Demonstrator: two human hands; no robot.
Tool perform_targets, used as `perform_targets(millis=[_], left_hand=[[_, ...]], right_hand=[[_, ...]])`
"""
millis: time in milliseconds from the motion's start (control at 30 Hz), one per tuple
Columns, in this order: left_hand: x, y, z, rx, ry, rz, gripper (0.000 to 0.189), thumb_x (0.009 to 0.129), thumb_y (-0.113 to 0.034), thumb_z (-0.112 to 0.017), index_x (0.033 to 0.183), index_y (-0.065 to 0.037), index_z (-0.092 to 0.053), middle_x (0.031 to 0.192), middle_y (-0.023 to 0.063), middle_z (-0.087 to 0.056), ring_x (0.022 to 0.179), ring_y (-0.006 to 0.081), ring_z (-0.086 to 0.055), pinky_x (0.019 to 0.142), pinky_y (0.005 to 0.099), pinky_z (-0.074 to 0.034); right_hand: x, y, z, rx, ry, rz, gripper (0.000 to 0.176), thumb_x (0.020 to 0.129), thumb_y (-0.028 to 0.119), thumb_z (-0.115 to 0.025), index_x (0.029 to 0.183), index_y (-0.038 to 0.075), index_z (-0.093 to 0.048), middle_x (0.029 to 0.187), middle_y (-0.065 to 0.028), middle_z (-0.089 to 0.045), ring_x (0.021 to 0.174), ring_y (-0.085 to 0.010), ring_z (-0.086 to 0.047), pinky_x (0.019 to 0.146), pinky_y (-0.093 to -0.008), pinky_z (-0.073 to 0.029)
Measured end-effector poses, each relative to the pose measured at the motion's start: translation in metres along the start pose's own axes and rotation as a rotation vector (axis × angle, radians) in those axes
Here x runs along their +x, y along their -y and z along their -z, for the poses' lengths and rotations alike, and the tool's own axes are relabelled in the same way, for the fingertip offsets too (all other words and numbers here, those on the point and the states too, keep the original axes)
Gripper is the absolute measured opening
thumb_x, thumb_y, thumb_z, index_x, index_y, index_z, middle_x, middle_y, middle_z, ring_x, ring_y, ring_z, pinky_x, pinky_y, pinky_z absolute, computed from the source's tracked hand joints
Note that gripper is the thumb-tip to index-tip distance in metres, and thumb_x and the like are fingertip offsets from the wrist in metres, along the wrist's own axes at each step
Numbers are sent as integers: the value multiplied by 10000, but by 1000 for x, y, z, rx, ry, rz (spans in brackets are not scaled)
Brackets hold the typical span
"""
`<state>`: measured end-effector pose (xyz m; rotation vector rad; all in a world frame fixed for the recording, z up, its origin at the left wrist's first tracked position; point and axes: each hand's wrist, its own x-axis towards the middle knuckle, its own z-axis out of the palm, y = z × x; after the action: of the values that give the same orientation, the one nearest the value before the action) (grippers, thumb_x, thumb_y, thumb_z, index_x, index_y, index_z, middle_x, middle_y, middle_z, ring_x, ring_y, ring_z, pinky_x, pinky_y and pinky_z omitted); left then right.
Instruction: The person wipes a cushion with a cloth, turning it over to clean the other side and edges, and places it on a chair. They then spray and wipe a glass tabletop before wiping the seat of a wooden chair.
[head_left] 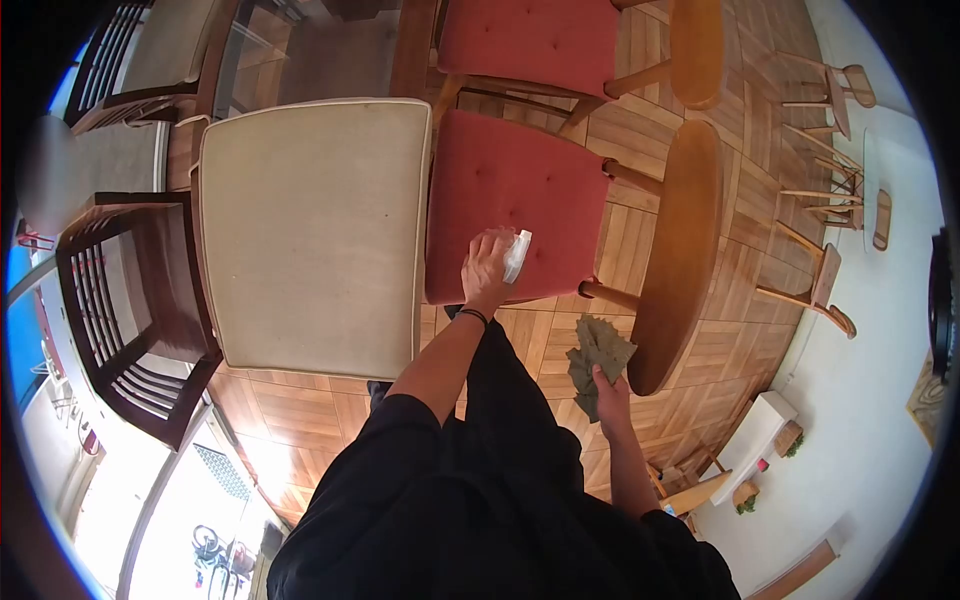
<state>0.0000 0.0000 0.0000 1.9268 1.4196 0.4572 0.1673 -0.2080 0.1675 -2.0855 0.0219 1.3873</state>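
My left hand (487, 264), with dark bands at the wrist, is closed round a small white spray bottle (516, 256). It is above the red padded seat (560, 200) of a wooden chair, near the seat's front edge. The curved wooden backrest (680, 250) of that chair rises on the right. Lower down, beside the backrest's near end, my right hand (612, 395) grips a crumpled grey-green cloth (602, 350) between thumb and fingers. The cloth hangs open above the wooden floor.
Left of the red seat stands a beige cushioned seat (315, 240), close against it. A dark slatted chair (140, 310) is further left. Another red chair (530, 45) is beyond, near a glass-topped table (310, 70). Wooden chairs (825, 275) line the right wall over parquet floor (730, 350).
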Motion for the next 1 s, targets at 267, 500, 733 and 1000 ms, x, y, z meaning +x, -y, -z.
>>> perform_targets(millis=[267,500,733,1000], left_hand=[[-15,-8,6,-56,37,192,809,728,-133,-787,1439,-82,-403,1464,144,-455,1359,351,-432,1074,480,-418],[-147,8,92,211,-486,430,866,788,-302,-766,1474,-17,-322,1566,235,-301,1453,410,-284,1152,564,-230],[-203,157,146,-157,-988,1517,726,1031,-556,-348,1484,11,-342,1584,282,-255,1449,428,-274,1171,522,-222],[-208,209,158,-429,-1097,1492,782,1023,-610,-285,1525,-11,-305,1495,254,-424,1418,409,-345,1155,516,-261]], right_hand=[[7,18,6,-119,-91,220,388,1027,227,-590,1311,-37,-571,1241,-87,-641,1073,-160,-619,916,-316,-500],[-25,161,-110,-81,189,834,329,1026,115,-552,1290,-82,-552,1214,-122,-626,1100,-203,-600,914,-343,-487],[76,221,-394,-710,307,1709,443,915,102,-652,1332,-1,-544,1365,-216,-549,1220,-415,-555,1000,-473,-476],[38,11,-464,-1401,655,1700,655,880,291,-652,1496,203,-448,1620,-150,-276,1495,-415,-229,1146,-655,-237]])
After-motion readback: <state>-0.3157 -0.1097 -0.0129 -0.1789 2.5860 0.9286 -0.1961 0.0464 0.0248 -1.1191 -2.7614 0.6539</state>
